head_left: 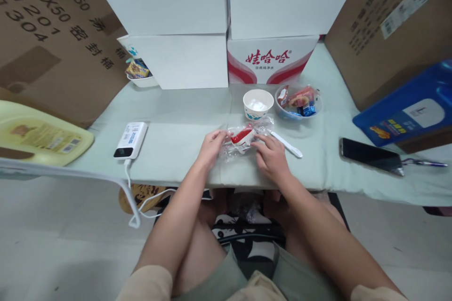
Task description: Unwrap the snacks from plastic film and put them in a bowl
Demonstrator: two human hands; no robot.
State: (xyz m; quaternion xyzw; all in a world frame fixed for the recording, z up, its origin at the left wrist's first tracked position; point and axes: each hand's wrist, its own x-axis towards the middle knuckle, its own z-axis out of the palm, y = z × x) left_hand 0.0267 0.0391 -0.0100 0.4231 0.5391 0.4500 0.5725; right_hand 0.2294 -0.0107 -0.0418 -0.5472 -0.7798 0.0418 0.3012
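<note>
Near the table's front edge, a small red-and-white item [243, 136] lies in crinkled clear plastic wrapping [263, 124]; its exact kind is unclear. My left hand [213, 146] pinches the left side of the wrapping between thumb and fingers. From the right, my right hand [271, 154] closes its fingers on the item's other end and the plastic there. Just beyond stands a white paper bowl [257, 103] with a blue-green pattern and something whitish inside. Beside my right hand lies a white plastic utensil [287, 146], partly hidden by the wrapping and fingers.
A clear bowl [318, 108] of wrapped snacks stands to the right. White boxes [194, 63] line the back. A power bank [130, 141] with a cable, a yellow jug [45, 134], a phone [370, 155] and a blue bottle [406, 108] flank the table.
</note>
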